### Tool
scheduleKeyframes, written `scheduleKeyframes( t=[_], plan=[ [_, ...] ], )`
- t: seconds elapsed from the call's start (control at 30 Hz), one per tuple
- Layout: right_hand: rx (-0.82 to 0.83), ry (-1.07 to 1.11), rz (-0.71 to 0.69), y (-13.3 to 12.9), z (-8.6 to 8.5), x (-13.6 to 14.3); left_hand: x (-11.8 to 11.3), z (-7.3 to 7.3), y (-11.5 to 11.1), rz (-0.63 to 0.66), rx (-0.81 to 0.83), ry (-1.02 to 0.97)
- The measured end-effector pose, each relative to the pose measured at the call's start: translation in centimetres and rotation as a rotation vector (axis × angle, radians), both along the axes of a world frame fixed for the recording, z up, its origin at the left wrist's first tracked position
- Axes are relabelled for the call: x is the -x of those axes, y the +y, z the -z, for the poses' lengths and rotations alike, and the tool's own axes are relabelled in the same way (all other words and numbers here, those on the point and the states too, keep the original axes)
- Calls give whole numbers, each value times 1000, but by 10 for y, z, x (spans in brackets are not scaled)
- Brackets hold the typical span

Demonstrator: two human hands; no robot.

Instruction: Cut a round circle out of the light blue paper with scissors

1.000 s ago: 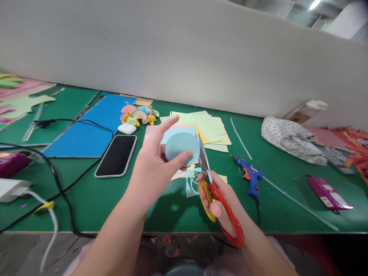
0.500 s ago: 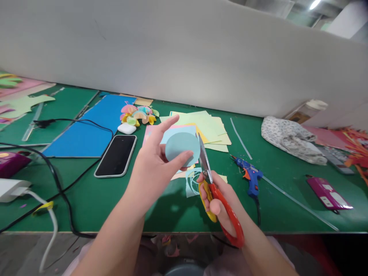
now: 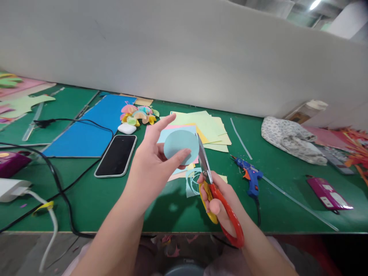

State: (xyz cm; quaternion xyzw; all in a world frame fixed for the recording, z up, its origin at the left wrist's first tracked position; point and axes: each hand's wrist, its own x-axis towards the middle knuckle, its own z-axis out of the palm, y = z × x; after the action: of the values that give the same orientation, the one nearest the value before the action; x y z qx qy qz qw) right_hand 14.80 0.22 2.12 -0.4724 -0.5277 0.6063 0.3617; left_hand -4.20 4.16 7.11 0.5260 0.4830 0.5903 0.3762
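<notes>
My left hand [image 3: 156,161] pinches a light blue paper circle [image 3: 181,145], thumb on its face and the index finger raised away from it. In my right hand [image 3: 220,195] is a pair of scissors [image 3: 227,214] with red and yellow handles. The blades point up along the circle's right edge, nearly closed; whether they touch the paper I cannot tell. Beneath the hands lies a curled light blue paper offcut [image 3: 192,182]. Behind the circle is a fanned stack of coloured paper [image 3: 209,126], pale green, yellow, pink and blue.
A blue glue gun [image 3: 250,178] rests to the right, near clear glue sticks and a purple power box [image 3: 327,193]. At left are a phone [image 3: 116,155], a white case [image 3: 127,128], paper flowers [image 3: 138,114], a blue board [image 3: 89,130] and black cables [image 3: 59,184].
My left hand and the paper circle have shifted slightly left and up, and the circle has turned a little. The scissors stay almost in place.
</notes>
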Motion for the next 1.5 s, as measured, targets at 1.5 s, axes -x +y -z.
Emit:
scheduleKeyframes(
  t=[1.5],
  plan=[
    [-211,258,374,23,-2,-32,-41,30,8,438,365,-20]
  ],
)
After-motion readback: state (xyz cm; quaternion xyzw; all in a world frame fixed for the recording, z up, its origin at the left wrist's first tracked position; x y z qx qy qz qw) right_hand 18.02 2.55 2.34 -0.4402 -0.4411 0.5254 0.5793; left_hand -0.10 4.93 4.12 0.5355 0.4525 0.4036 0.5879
